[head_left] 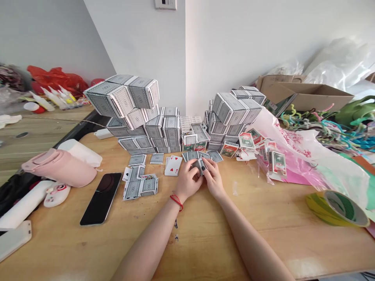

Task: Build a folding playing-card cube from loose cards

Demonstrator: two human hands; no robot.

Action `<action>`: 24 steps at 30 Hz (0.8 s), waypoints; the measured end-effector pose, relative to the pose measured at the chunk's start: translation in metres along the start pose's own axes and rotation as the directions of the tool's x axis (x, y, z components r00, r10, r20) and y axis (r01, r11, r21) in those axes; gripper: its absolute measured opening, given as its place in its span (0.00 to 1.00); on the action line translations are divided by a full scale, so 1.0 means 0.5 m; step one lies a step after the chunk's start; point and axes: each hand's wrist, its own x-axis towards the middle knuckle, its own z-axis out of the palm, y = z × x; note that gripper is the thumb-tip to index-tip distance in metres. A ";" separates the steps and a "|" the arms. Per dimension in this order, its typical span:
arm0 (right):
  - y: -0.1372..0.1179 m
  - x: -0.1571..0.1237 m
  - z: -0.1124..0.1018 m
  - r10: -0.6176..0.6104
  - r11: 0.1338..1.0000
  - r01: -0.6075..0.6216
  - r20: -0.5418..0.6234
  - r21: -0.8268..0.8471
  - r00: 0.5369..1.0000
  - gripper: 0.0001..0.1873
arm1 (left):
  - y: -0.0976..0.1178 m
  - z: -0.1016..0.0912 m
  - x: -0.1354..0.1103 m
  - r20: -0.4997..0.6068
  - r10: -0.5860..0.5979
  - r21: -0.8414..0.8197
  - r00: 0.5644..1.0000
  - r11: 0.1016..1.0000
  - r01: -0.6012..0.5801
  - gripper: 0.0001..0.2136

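My left hand (187, 180) and my right hand (213, 178) meet at the middle of the wooden table, their fingers pinching small grey-backed playing cards (199, 166) between them. A few loose cards (199, 156) lie just beyond my fingertips. To the left of my left hand lies a face-up heart card (173, 165). Further left sits a cluster of joined cards (137, 186). Behind my hands rises a tall structure of cube-shaped units built from playing cards (146, 125), with a second stack (231, 121) to the right. A red string circles my left wrist.
A black smartphone (101, 199) and a pink bottle (60, 168) lie on the left. Opened card packets (277, 163) rest on a pink-and-white plastic bag (307, 156). A green-and-yellow tape roll (336, 208) sits right; behind it stands a cardboard box (310, 96).
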 end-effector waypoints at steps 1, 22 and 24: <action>-0.001 0.000 0.000 -0.001 1.000 0.001 0.001 0.005 1.000 0.21 | -0.001 0.001 0.000 0.002 0.008 0.015 1.000 1.000 -0.008 0.05; -0.002 0.005 -0.001 0.275 0.901 -0.290 0.089 0.323 0.957 0.24 | -0.014 0.002 0.002 0.027 0.136 0.218 0.990 0.966 -0.139 0.07; -0.007 0.004 -0.001 0.359 0.772 -0.399 0.178 0.495 0.916 0.28 | -0.015 0.000 0.002 0.031 0.158 0.221 0.987 0.962 -0.161 0.08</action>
